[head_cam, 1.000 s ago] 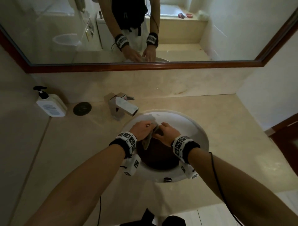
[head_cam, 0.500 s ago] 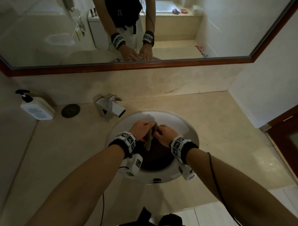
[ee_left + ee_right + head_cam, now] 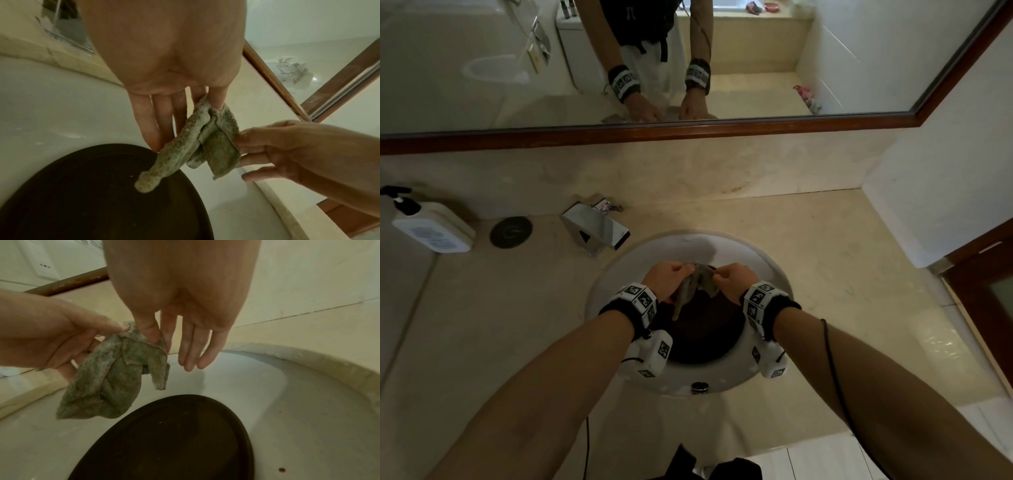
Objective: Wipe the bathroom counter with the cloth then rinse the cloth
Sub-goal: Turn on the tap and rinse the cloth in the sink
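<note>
1. The left hand (image 3: 667, 275) pinches the cloth (image 3: 697, 282) between thumb and forefinger at its upper edge; the other fingers hang straight.
2. The right hand (image 3: 732, 277) pinches the opposite top corner the same way.
3. The cloth hangs bunched between them over the sink (image 3: 763, 263), above the dark round plate (image 3: 705, 335). It looks soft, limp and light, likely damp; holding it by the hemmed top edge should spread it.
4. Beyond sits the faucet (image 3: 599, 228); no water shows.

Wood-framed mirror (image 3: 688, 132) above beige backsplash; white wall (image 3: 945, 171) right; dim light.
</note>
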{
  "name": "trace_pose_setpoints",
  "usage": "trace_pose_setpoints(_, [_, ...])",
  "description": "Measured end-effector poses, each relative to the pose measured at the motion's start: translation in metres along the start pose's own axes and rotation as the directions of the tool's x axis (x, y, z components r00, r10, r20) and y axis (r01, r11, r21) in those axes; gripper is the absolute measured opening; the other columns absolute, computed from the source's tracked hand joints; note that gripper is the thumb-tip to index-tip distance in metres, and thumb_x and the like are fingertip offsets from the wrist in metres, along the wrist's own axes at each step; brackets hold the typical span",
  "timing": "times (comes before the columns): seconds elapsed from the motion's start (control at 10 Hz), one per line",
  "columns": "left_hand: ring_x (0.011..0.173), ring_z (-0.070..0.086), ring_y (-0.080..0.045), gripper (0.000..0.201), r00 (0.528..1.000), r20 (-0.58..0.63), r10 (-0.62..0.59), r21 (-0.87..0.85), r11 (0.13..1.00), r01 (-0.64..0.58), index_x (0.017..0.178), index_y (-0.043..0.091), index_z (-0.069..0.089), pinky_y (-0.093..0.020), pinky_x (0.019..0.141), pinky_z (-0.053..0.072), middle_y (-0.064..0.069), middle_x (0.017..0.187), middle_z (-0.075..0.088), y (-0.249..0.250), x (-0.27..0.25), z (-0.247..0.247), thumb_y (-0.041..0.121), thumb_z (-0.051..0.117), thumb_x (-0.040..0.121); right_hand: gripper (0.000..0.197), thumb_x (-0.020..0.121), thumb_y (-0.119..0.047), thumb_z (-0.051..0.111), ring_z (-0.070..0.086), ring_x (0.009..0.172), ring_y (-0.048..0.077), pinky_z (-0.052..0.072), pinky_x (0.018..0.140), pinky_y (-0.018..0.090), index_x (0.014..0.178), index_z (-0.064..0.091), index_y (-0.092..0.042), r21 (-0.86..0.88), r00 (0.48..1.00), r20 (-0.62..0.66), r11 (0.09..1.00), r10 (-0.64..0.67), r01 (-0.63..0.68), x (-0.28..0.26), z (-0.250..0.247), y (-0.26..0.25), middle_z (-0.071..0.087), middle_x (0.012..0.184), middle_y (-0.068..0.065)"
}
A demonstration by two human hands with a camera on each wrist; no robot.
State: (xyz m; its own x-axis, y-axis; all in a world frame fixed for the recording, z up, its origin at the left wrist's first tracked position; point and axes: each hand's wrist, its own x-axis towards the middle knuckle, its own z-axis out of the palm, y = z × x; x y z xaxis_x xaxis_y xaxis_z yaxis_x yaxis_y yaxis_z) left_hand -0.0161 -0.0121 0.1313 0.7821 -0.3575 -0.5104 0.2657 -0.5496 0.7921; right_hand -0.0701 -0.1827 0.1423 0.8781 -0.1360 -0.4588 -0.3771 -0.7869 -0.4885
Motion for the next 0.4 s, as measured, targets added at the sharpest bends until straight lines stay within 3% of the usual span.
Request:
trace_pose_setpoints(0.2, [0.089, 0.067, -0.034, 0.021, 0.997, -0.015, -0.071, -0.079, 0.994, 0.070, 0.094, 0.020, 0.067, -0.050, 0.076, 0.058, -0.016, 0.100, 0.068, -0.010, 0.005, 0.000, 0.038, 0.055, 0.095, 0.025, 0.095, -0.025, 0.048, 0.058, 0.076, 0.025, 0.041, 0.066, 0.027, 0.088, 0.068, -0.012, 0.020, 1.000, 0.003, 1.000, 0.003, -0.003, 0.015, 0.005, 0.006, 0.065, 0.083, 0.009])
trace_pose_setpoints(0.3, [0.094, 0.066, -0.034, 0.024, 0.993, 0.017, -0.119, -0.074, 0.990, 0.120, 0.100, 0.020, 0.066, -0.050, 0.079, 0.058, -0.017, 0.107, 0.067, -0.017, 0.008, 0.004, 0.039, 0.052, 0.096, 0.027, 0.095, -0.026, 0.048, 0.062, 0.082, 0.026, 0.045, 0.069, 0.028, 0.097, 0.072, -0.012, -0.007, 0.999, 0.048, 1.000, 0.016, -0.016, 0.020, 0.015, 0.007, 0.067, 0.089, 0.009])
trace_pose_setpoints(0.4, [0.119, 0.055, -0.030, 0.043, 0.993, -0.003, -0.116, 0.115, 0.987, 0.115, 0.129, 0.021, 0.057, -0.048, 0.100, 0.047, -0.010, 0.132, 0.058, -0.032, 0.022, 0.004, 0.046, 0.052, 0.094, 0.028, 0.096, -0.030, 0.051, 0.062, 0.103, 0.028, 0.050, 0.085, 0.032, 0.112, 0.070, -0.019, -0.027, 0.999, 0.050, 1.000, 0.004, -0.002, 0.027, 0.026, 0.011, 0.068, 0.112, 0.008])
